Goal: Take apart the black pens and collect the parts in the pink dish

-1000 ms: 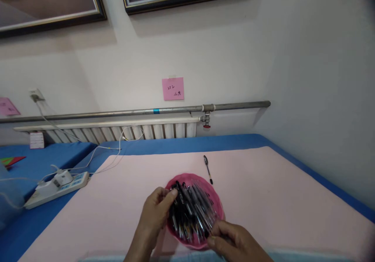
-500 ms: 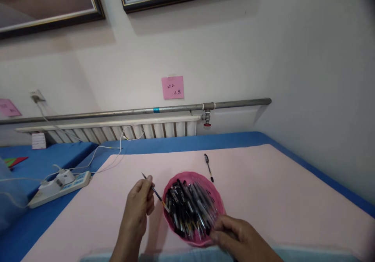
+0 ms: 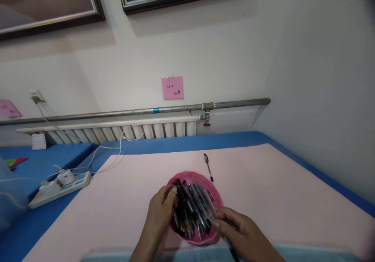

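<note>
A pink scallop-rimmed basket [image 3: 217,195] holds a heap of pens [image 3: 187,205], clear-barrelled with black parts. Over its left rim is my left hand [image 3: 160,209], thumb and fingers pinched together at the pens; what is between them is hidden. My right hand [image 3: 243,230] is closed at the basket's lower right, gripping a pen [image 3: 233,252] whose black end sticks out below the fingers. Clear barrels in the basket blur close to its fingertips. Behind the basket, a single black-capped pen [image 3: 208,167] lies on the pink sheet [image 3: 263,184].
The sheet covers a blue table [image 3: 228,139]. At the left edge is a power strip [image 3: 61,189] with plugs and white cables [image 3: 120,141]. A radiator [image 3: 158,129] and metal pipe [image 3: 125,113] run along the wall, under a pink note [image 3: 172,88].
My left hand has moved right to the basket; the thin pen refill it held up beside the basket no longer shows. My right hand has stayed near the lower right rim.
</note>
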The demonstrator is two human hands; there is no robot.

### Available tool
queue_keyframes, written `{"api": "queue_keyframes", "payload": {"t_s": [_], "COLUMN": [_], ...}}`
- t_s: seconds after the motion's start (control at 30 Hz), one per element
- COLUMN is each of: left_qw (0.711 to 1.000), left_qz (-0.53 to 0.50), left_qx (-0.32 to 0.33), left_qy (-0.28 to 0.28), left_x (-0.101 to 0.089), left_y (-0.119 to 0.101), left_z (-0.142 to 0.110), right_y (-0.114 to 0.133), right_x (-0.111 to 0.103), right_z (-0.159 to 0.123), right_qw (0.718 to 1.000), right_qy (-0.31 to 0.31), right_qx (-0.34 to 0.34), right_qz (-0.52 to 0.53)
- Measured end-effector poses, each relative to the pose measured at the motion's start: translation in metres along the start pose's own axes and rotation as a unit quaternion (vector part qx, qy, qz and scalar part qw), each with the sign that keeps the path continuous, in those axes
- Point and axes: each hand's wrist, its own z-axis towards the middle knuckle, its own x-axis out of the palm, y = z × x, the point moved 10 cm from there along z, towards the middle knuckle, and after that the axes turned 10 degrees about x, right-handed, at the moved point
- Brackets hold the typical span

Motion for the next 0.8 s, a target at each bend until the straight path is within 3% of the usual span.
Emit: {"api": "queue_keyframes", "payload": {"t_s": [0.17,0.27,0.37,0.5,0.63,0.7,0.8], "left_qw": [0.998,0.986,0.969,0.948,0.927,0.927,0.940], "left_qz": [-0.002,-0.037,0.015,0.139,0.138,0.086,0.019], "left_qx": [0.027,0.019,0.054,0.120,0.190,0.183,0.122], "left_qy": [0.058,0.159,0.240,0.261,0.293,0.316,0.318], "left_x": [0.015,0.045,0.070,0.084,0.094,0.097,0.096], "left_y": [-0.005,-0.017,-0.037,-0.050,-0.057,-0.056,-0.050], "left_z": [-0.006,-0.023,-0.045,-0.057,-0.061,-0.062,-0.060], "right_y": [-0.008,-0.008,-0.010,-0.012,-0.012,-0.011,-0.009], "right_x": [-0.005,-0.009,-0.009,-0.006,-0.009,-0.008,-0.005], "right_z": [0.005,0.006,0.007,0.009,0.008,0.007,0.007], "right_qw": [0.995,0.984,0.969,0.961,0.962,0.955,0.939], "right_qy": [0.004,-0.005,-0.008,-0.004,-0.016,0.001,0.028], "right_qx": [0.012,0.016,0.016,0.007,-0.001,0.001,0.010], "right_qz": [0.094,0.177,0.245,0.276,0.272,0.297,0.343]}}
